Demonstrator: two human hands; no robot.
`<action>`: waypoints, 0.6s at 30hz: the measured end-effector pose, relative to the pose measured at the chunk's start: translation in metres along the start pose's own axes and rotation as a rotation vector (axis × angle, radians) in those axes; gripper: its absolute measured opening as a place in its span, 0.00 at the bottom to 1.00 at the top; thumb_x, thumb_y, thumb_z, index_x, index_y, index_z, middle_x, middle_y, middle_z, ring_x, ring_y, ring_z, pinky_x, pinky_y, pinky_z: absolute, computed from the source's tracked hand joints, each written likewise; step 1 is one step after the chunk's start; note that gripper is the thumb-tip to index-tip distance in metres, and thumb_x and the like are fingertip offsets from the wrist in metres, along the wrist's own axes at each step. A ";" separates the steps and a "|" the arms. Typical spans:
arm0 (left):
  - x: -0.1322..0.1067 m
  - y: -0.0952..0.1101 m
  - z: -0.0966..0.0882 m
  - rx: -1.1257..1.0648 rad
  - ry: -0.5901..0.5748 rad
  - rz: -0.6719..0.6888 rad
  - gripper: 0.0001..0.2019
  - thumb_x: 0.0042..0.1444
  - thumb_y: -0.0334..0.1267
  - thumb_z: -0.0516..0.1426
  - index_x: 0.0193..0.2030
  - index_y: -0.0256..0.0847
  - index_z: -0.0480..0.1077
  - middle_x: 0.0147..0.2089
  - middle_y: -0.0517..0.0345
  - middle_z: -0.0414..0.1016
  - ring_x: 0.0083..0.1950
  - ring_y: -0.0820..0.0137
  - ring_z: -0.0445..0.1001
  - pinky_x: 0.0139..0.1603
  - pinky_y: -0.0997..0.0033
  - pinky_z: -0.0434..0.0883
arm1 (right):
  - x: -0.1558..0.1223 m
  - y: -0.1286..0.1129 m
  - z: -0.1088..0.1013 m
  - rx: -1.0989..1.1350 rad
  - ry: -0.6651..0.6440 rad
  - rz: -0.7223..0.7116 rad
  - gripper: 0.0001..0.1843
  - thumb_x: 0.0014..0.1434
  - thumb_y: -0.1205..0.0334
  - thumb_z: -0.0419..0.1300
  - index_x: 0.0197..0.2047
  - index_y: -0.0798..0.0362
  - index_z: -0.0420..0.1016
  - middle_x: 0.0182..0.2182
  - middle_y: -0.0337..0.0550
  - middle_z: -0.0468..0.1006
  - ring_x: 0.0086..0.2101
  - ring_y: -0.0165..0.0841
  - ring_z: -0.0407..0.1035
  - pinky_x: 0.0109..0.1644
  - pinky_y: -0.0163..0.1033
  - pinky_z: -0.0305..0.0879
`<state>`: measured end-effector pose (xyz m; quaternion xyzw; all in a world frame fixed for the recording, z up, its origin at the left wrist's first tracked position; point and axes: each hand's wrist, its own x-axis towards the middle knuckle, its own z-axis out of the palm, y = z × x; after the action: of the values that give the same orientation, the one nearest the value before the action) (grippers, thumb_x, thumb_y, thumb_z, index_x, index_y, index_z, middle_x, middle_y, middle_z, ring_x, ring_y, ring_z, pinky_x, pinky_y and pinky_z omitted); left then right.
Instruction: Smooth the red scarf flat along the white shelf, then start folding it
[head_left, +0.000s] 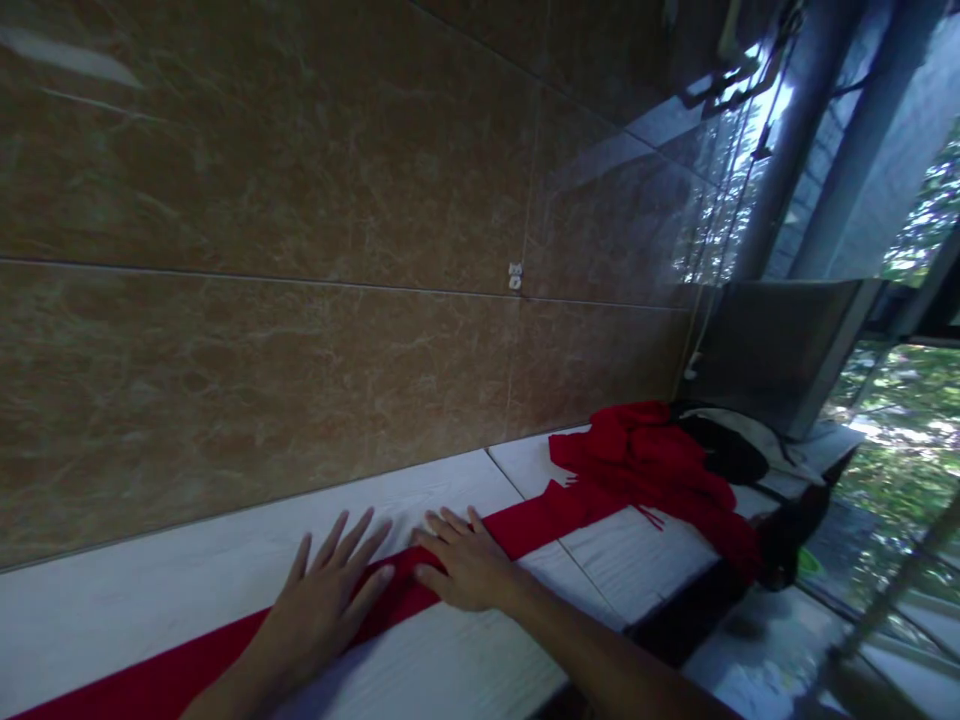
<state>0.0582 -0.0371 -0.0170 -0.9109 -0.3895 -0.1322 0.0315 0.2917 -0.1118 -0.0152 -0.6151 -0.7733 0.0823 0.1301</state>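
A long red strip of cloth (525, 525) lies stretched along a white ledge (187, 580). My left hand (326, 600) rests flat on the strip with its fingers spread. My right hand (461, 560) lies palm down on the strip just to the right, fingers stretched out and slightly apart. The two hands almost touch. The strip runs on to a bunched heap of red cloth (645, 465) at the far right of the ledge.
A brown marble-tiled wall (300, 250) rises right behind the ledge. A dark and white garment (731, 445) lies past the red heap. Window frames and green foliage (892, 440) fill the right side. The ledge's front edge drops off at the lower right.
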 end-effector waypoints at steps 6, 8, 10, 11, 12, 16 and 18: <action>-0.006 0.006 0.019 -0.017 -0.161 -0.063 0.29 0.67 0.53 0.45 0.73 0.51 0.53 0.76 0.55 0.48 0.77 0.50 0.45 0.72 0.33 0.50 | -0.002 0.001 -0.001 0.052 0.016 -0.021 0.36 0.71 0.36 0.43 0.74 0.47 0.55 0.74 0.49 0.49 0.72 0.46 0.40 0.72 0.68 0.31; -0.006 0.005 0.019 -0.012 -0.174 -0.053 0.30 0.67 0.53 0.45 0.73 0.51 0.52 0.76 0.56 0.48 0.77 0.51 0.44 0.73 0.33 0.50 | -0.002 0.002 -0.001 0.060 0.023 -0.020 0.37 0.70 0.36 0.43 0.73 0.47 0.55 0.73 0.49 0.50 0.72 0.47 0.40 0.72 0.68 0.31; -0.005 0.004 0.020 -0.014 -0.192 -0.035 0.30 0.66 0.53 0.45 0.73 0.50 0.52 0.76 0.57 0.48 0.77 0.51 0.45 0.72 0.33 0.50 | -0.003 0.002 -0.001 0.067 0.023 -0.016 0.37 0.70 0.35 0.42 0.73 0.47 0.55 0.73 0.49 0.50 0.72 0.46 0.40 0.72 0.68 0.31; -0.004 0.003 0.021 -0.013 -0.199 -0.032 0.30 0.66 0.54 0.45 0.73 0.50 0.53 0.76 0.57 0.48 0.77 0.51 0.45 0.72 0.33 0.51 | -0.003 0.002 -0.001 0.070 0.022 -0.017 0.37 0.70 0.35 0.42 0.73 0.47 0.55 0.73 0.49 0.50 0.72 0.46 0.40 0.72 0.68 0.31; -0.003 0.001 0.025 -0.011 -0.203 -0.031 0.30 0.66 0.54 0.45 0.73 0.50 0.53 0.76 0.57 0.48 0.77 0.50 0.46 0.72 0.33 0.51 | -0.003 0.002 -0.001 0.072 0.023 -0.017 0.37 0.70 0.35 0.41 0.73 0.46 0.55 0.73 0.49 0.50 0.72 0.46 0.40 0.72 0.68 0.30; 0.000 -0.015 0.049 -0.024 -0.189 -0.025 0.31 0.66 0.55 0.44 0.73 0.49 0.55 0.76 0.56 0.49 0.76 0.48 0.47 0.71 0.31 0.51 | -0.004 0.001 -0.004 0.085 0.022 -0.020 0.38 0.70 0.34 0.41 0.74 0.46 0.54 0.74 0.48 0.49 0.72 0.47 0.40 0.72 0.69 0.31; 0.000 -0.024 0.063 -0.031 -0.184 -0.004 0.30 0.66 0.55 0.44 0.73 0.51 0.55 0.76 0.56 0.50 0.76 0.48 0.47 0.71 0.32 0.52 | -0.005 0.001 -0.006 0.086 0.012 -0.019 0.38 0.70 0.34 0.41 0.74 0.45 0.54 0.74 0.48 0.49 0.72 0.47 0.40 0.72 0.69 0.31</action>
<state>0.0544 -0.0103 -0.0790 -0.9188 -0.3906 -0.0539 -0.0189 0.2951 -0.1166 -0.0104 -0.6022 -0.7739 0.1107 0.1619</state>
